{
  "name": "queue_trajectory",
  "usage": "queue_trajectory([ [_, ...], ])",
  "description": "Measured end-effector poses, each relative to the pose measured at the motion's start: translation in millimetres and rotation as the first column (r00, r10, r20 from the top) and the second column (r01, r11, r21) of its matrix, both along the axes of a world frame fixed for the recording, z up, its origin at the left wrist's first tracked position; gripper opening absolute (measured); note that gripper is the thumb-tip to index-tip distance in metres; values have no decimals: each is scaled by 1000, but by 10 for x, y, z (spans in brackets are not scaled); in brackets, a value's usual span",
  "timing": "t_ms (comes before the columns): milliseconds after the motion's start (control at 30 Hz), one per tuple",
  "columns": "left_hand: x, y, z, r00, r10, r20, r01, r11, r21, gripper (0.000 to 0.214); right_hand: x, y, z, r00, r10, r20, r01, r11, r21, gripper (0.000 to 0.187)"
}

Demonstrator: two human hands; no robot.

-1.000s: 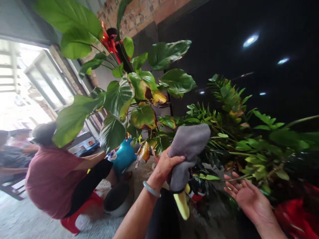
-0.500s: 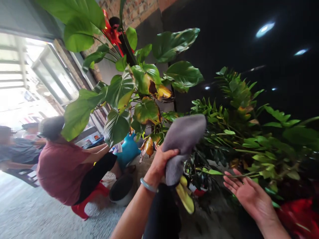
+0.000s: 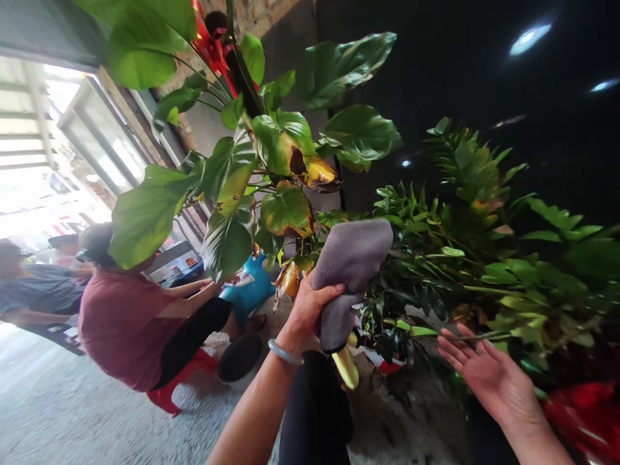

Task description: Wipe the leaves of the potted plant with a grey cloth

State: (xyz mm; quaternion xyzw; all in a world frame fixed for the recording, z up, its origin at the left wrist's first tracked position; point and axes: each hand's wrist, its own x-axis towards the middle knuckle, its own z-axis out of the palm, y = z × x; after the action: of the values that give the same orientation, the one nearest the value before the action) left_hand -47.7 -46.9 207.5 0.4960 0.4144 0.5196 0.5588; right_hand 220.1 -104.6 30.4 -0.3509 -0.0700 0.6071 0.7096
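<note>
Wearing dark trousers (image 3: 314, 413), nearest of all, and a pale bracelet (image 3: 285, 352) around the left wrist. Holding a grey cloth (image 3: 356, 255) upright in front, between the bracelet and the leaves, with the left hand (image 3: 310, 303) closed around its narrower part and the thumb laid across it. Below the cloth, near its lower end, a yellow thing (image 3: 346, 368), too unclear to name. Holding the right hand (image 3: 494, 374) palm up, with fingers loosely extended and uncurled, close against a thin leafy stem (image 3: 494, 336); cannot tell a touch from a near miss. At far right, beside that forearm, crumpled red material (image 3: 586, 420). Beyond the hands, a dense green plant (image 3: 469, 174) to the right and, left of it, a tall large-leaved plant (image 3: 285, 210), browned and yellowed along some edges, with a red ribbon (image 3: 213, 51) high up. To the left, a person in a pink shirt (image 3: 123, 323) on a red stool (image 3: 169, 397), near a dark bucket (image 3: 249, 380) and a blue object (image 3: 256, 287). Farther back, another person (image 3: 41, 287), blurred, and a bright opening.
</note>
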Motion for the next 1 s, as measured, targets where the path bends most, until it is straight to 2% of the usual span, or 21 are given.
queue_trajectory([
  [67,79,70,-141,999,46,-1,-46,998,-44,44,-58,6,42,1000,-11,5,11,1000,6,34],
  [133,149,-8,-413,999,19,-41,-26,986,-164,44,-78,4,51,1000,-4,7,4,1000,31,34],
  [200,148,-178,-630,993,-105,-60,84,954,-289,47,-52,-7,29,1000,17,3,-17,999,49,34],
  [233,116,-262,-667,983,-178,-47,154,934,-322,48,-28,-14,12,1000,30,-1,-30,998,57,34],
  [267,67,-327,-642,976,-217,-31,195,924,-328,47,-3,-21,-6,999,42,-3,-42,997,62,34],
  [333,-44,-353,-433,979,-202,-3,193,943,-272,43,37,-27,-32,999,50,-5,-50,997,63,34],
  [433,-124,-130,-13,999,-33,18,34,996,-79,43,35,-13,-43,1000,17,4,-17,999,37,32],
  [500,-72,73,79,999,36,36,-36,999,-10,40,3,6,-40,1000,6,10,-7,999,52,32],
  [533,-20,147,35,998,49,40,-48,999,-19,39,-13,15,-41,1000,10,12,-11,998,69,31],
  [600,97,187,-195,1000,18,23,-15,994,-112,38,-30,24,-48,1000,28,15,-29,994,102,30],
  [667,166,79,-482,999,-50,-13,45,970,-240,38,-18,15,-59,999,42,14,-43,994,102,30],
  [733,133,-102,-643,984,-178,-26,159,927,-339,39,17,-11,-64,999,46,10,-47,995,89,33],
  [800,18,-242,-572,964,-264,13,250,894,-373,41,55,-42,-54,999,38,10,-38,996,75,35],
  [833,-47,-267,-458,965,-260,29,254,906,-340,42,68,-55,-44,1000,28,10,-29,997,66,35],
  [933,-147,-144,-51,990,-117,78,130,973,-191,37,64,-65,-7,1000,-1,11,0,999,41,34],
  [1000,-98,9,50,994,-23,109,39,988,-147,35,28,-51,6,1000,-3,7,3,998,58,32],
])
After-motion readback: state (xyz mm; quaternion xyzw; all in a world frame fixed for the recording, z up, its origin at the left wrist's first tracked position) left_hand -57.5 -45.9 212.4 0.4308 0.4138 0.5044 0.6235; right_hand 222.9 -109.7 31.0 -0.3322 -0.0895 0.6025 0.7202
